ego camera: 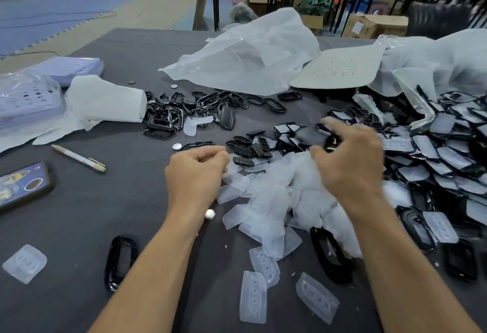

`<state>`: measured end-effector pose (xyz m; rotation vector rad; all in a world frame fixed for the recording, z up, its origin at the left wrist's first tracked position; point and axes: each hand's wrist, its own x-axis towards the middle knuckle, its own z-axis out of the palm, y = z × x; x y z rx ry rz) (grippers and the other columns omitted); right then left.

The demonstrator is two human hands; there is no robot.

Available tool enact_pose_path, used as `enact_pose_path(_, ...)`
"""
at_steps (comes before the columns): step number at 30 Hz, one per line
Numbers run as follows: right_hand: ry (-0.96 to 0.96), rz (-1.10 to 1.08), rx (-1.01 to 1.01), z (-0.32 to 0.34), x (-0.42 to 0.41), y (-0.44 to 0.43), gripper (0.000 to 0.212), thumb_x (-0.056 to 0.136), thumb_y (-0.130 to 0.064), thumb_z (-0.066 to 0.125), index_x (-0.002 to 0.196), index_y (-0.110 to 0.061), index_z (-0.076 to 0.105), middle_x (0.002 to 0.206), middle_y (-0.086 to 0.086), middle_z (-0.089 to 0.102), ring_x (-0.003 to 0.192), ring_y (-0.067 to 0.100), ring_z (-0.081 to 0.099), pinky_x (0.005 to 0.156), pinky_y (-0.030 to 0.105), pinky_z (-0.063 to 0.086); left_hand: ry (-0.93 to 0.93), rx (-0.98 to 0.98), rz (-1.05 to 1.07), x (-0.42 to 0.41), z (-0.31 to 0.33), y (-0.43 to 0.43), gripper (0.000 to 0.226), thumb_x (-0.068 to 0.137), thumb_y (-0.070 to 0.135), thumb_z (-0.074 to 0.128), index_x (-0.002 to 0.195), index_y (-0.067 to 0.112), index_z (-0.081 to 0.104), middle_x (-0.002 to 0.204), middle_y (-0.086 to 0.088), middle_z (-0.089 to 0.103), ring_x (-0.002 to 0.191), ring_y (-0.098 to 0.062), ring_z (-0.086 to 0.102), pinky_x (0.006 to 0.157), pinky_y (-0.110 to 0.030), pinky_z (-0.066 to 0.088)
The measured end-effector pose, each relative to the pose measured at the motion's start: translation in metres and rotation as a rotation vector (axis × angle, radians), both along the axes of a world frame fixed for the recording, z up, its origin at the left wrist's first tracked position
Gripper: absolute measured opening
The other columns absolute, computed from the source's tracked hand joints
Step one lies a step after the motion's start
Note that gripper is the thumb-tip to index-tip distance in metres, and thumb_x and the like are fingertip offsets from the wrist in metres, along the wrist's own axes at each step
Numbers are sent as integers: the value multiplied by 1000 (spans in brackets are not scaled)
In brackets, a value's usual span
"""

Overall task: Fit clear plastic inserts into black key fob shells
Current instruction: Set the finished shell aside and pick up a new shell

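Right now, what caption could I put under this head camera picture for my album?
Left hand and right hand at a pile of clear inserts, black key fob shells heaped alongside.

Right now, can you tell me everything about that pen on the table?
The pen is slim and white, plastic by its look, with a beige clip at the end nearer the camera. It lies flat and slanted on the dark grey table, between the phone and the left hand, touching neither.

Left hand (pixel 196 169), right hand (pixel 350 159) at inserts pile (pixel 276 195)
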<state>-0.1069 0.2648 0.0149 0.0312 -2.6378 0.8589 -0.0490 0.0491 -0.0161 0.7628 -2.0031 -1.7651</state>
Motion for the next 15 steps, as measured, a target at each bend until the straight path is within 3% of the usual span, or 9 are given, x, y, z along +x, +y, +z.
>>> enact_pose_path(2, -26, -175, -10, 3, -5, 14, 71, 87, -24, 81, 150, -23, 49, 140, 17, 55, 141, 34, 39, 117, 42, 30, -17, -133, 65, 1, -1, -5, 16, 75, 27, 72, 79, 40, 81, 74, 22, 76, 70, 4, 72, 77, -27, 60)
enact_pose_path(4, -25, -170, -8, 0, -2, 12, 67, 89, -20, 77, 150, -23, 49, 143, 17, 52, 142, 34, 36, 118, 43, 29, -17, -316, 92, 1, -1, -9, 22, 83, 24, 67, 91, 39, 80, 81, 22, 76, 78, 7, 69, 84, -24, 58)
enact_pose_path(6, -7, -72, 30, -9, 3, -1, 58, 91, -15, 74, 145, -21, 55, 140, 13, 56, 139, 32, 39, 117, 43, 31, -59, -482, 50, -3, -5, -17, 38, 89, 17, 61, 120, 33, 75, 115, 12, 77, 108, -6, 69, 103, -33, 51)
enact_pose_path(8, -13, 33, 54, -15, 8, -17, 52, 92, -15, 72, 142, -21, 59, 139, 10, 59, 139, 29, 38, 116, 40, 30, -200, -624, -79, -8, -9, -23, 54, 95, 13, 56, 148, 24, 54, 154, -4, 53, 148, -23, 40, 119, -40, 33)
enact_pose_path(9, -17, 86, 61, -18, 9, -24, 47, 92, -15, 71, 139, -22, 62, 138, 9, 59, 138, 28, 38, 115, 36, 28, -264, -697, -147, -11, -11, -25, 58, 98, 14, 52, 155, 20, 45, 163, -6, 40, 154, -25, 26, 123, -41, 26)
enact_pose_path(10, -27, 141, 68, -20, 11, -30, 43, 92, -15, 70, 135, -24, 65, 136, 7, 61, 137, 26, 39, 114, 31, 26, -288, -769, -195, -13, -13, -25, 56, 100, 15, 50, 156, 18, 43, 164, -7, 37, 154, -25, 24, 124, -42, 23)
enact_pose_path(12, -70, 243, 93, -26, 12, -38, 38, 92, -17, 69, 129, -27, 69, 134, 3, 61, 136, 23, 42, 113, 27, 26, -244, -849, -206, -14, -17, -27, 46, 100, 17, 50, 146, 19, 55, 151, -3, 51, 142, -24, 40, 121, -40, 29)
enact_pose_path(15, -120, 335, 118, -32, 13, -47, 34, 93, -19, 67, 125, -28, 71, 132, -1, 61, 135, 21, 44, 112, 25, 29, -168, -813, -75, -14, -15, -29, 25, 99, 21, 62, 121, 24, 74, 127, 2, 68, 119, -23, 57, 106, -37, 38)
